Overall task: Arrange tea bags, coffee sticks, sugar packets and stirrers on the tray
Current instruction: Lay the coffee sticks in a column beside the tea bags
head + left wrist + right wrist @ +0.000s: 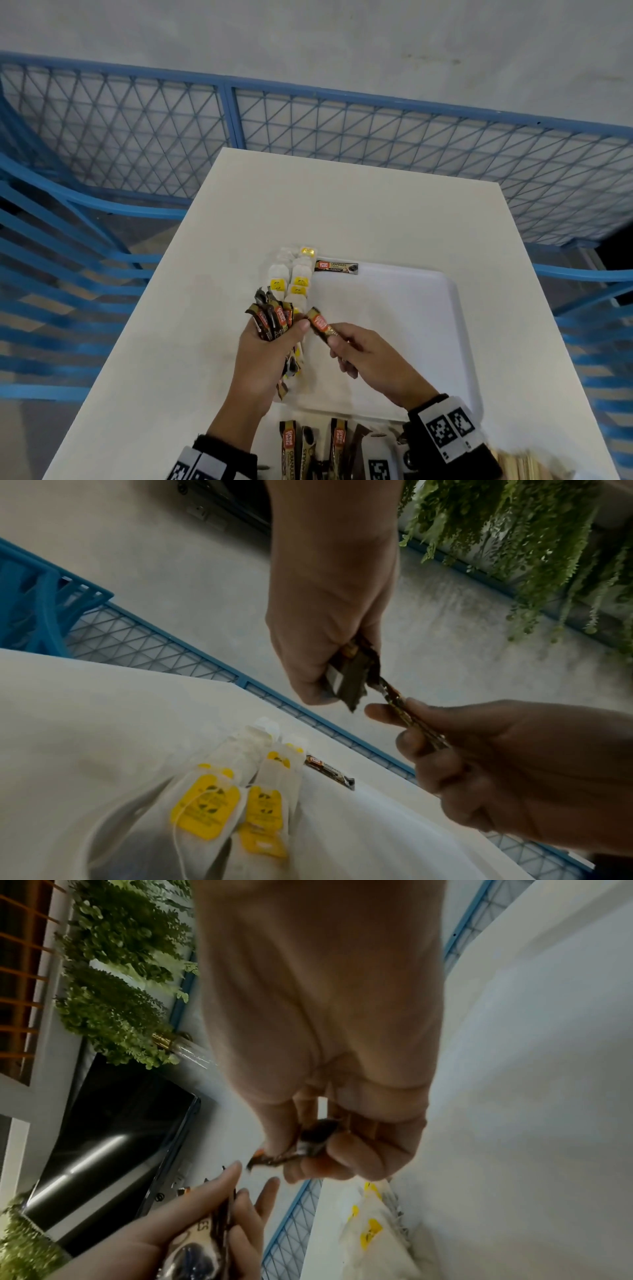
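My left hand [274, 342] grips a fanned bundle of brown coffee sticks [270, 317] above the tray's left edge. My right hand [340, 341] pinches a single coffee stick [321, 325], its top end close to my left thumb. The left wrist view shows the bundle [352, 674] and the single stick [404, 710] almost touching. On the white tray [411, 308], tea bags with yellow tags [291, 277] lie in two overlapping rows along the left side. One coffee stick [336, 267] lies at the tray's far edge beside them.
More coffee sticks [308, 448] lie loose on the white table [342, 205] near its front edge, and wooden stirrers [527, 466] sit at the front right. A blue mesh fence [226, 113] stands behind the table.
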`<state>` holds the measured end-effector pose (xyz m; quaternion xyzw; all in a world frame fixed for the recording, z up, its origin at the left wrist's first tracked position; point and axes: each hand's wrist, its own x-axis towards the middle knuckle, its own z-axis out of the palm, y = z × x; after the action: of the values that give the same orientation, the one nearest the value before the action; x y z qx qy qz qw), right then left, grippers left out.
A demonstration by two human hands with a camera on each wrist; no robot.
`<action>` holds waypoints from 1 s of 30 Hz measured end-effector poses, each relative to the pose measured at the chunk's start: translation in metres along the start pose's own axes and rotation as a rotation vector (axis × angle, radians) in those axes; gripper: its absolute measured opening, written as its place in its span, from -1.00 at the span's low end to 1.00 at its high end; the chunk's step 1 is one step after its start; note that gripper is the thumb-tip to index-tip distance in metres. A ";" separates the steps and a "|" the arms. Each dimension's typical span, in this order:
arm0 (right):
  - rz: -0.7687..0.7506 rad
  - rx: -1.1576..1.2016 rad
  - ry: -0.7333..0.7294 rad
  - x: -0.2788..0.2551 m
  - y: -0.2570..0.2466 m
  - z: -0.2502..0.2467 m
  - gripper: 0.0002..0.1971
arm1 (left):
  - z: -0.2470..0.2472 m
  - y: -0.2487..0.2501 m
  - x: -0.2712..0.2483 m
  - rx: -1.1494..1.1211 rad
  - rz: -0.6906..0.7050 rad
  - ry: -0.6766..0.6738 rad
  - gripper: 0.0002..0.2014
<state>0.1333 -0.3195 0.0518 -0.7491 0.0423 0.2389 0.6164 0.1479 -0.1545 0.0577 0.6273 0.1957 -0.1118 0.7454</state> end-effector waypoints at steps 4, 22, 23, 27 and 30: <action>-0.009 0.107 0.023 -0.003 0.002 -0.004 -0.85 | -0.005 0.000 0.006 0.016 -0.001 0.028 -0.73; 0.175 0.574 0.620 0.080 0.026 -0.063 -0.83 | -0.029 -0.007 0.014 -0.177 -0.124 0.115 -0.90; 0.192 0.556 0.639 0.088 0.028 -0.066 -0.80 | -0.029 -0.008 0.015 -0.182 -0.132 0.114 -0.91; 0.249 0.436 0.657 0.114 0.034 -0.062 -0.92 | -0.029 -0.008 0.018 -0.218 -0.168 0.104 -0.97; 0.285 0.319 0.718 0.127 0.037 -0.058 -0.86 | -0.030 -0.008 0.018 -0.237 -0.176 0.101 -0.94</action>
<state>0.2501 -0.3538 -0.0264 -0.6666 0.3944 0.0361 0.6316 0.1567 -0.1252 0.0389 0.5200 0.2991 -0.1210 0.7909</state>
